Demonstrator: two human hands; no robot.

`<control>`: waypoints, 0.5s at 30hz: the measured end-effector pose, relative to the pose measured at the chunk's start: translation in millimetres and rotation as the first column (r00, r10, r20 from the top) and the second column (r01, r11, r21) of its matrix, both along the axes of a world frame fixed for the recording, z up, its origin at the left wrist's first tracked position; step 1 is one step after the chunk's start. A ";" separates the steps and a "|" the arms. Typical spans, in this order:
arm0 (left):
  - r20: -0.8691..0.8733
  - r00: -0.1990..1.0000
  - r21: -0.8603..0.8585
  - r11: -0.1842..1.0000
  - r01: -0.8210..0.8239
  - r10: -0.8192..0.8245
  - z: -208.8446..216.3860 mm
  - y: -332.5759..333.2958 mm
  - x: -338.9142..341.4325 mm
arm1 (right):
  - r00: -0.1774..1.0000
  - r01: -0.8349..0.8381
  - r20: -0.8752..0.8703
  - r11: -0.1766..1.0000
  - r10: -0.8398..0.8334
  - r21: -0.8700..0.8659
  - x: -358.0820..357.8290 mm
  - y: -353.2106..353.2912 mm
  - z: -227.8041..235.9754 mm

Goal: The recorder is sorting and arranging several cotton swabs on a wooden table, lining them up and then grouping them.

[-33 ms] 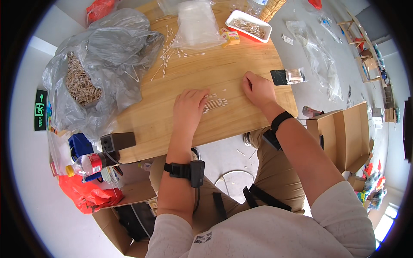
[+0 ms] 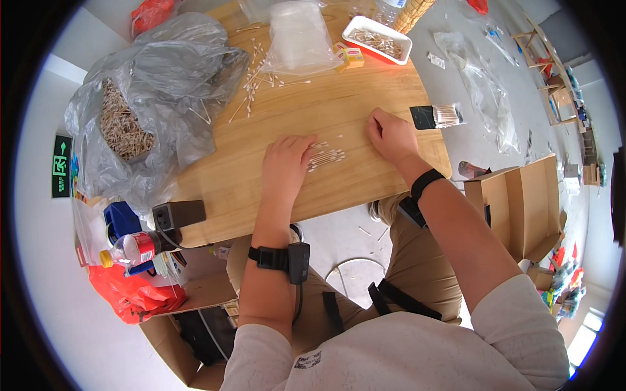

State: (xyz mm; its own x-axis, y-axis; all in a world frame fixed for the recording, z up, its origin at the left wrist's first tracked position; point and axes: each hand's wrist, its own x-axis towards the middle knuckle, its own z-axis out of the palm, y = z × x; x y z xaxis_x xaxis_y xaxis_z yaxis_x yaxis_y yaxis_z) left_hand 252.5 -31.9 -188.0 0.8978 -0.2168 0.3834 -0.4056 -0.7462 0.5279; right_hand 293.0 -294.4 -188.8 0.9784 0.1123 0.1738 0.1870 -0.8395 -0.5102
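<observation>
A small pile of cotton swabs (image 2: 328,158) lies on the wooden table, roughly side by side with white tips to the right. At its left end is my left hand (image 2: 287,159), fingers curled together over the swab ends; how many it grips is hidden. My right hand (image 2: 393,135) rests on the tabletop to the right of the pile, closed loosely, with nothing showing from it. Just beyond its right side, a clear packet of swabs (image 2: 447,116) with a black end lies at the table's edge.
A big grey plastic bag (image 2: 176,72) full of swabs (image 2: 124,124) covers the table's left. Farther back are scattered swabs (image 2: 251,85), clear plastic bags (image 2: 298,39), a yellow box (image 2: 352,58) and a white tray (image 2: 405,49) holding swabs. An open cardboard box (image 2: 521,208) stands right.
</observation>
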 end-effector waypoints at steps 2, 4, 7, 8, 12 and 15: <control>-0.001 1.000 -0.004 1.000 -0.005 0.005 0.0 2.4 0.2 | 1.000 0.001 -0.005 1.000 -0.001 0.000 -0.2 0.2 0.2; -0.033 0.999 -0.001 1.000 -0.016 0.016 0.9 4.1 0.0 | 1.000 0.007 -0.010 1.000 -0.007 -0.007 -0.3 0.1 0.6; -0.120 0.993 -0.069 0.998 0.001 -0.009 4.0 5.6 -0.9 | 1.000 0.012 -0.022 0.999 -0.013 -0.033 -1.5 0.9 1.9; -0.120 0.993 -0.069 0.998 0.002 -0.010 4.6 6.9 -0.9 | 1.000 0.014 -0.022 0.999 -0.014 -0.034 -1.5 0.8 1.9; -0.060 0.994 -0.076 0.993 0.088 -0.093 6.6 8.5 -2.5 | 1.000 0.011 -0.011 0.999 -0.011 -0.041 -0.8 0.5 1.2; -0.051 0.995 -0.076 0.993 0.085 -0.089 7.2 6.8 -2.8 | 1.000 0.007 -0.005 0.999 -0.008 -0.042 0.0 -0.2 0.3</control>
State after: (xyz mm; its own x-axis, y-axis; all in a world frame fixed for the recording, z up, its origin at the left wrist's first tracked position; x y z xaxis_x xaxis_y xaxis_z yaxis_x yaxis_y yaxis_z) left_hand 249.7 -25.0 -180.9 0.8965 -0.2680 0.3529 -0.4369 -0.6675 0.6029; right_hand 293.0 -294.6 -188.5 0.9801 0.1121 0.1640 0.1781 -0.8617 -0.4751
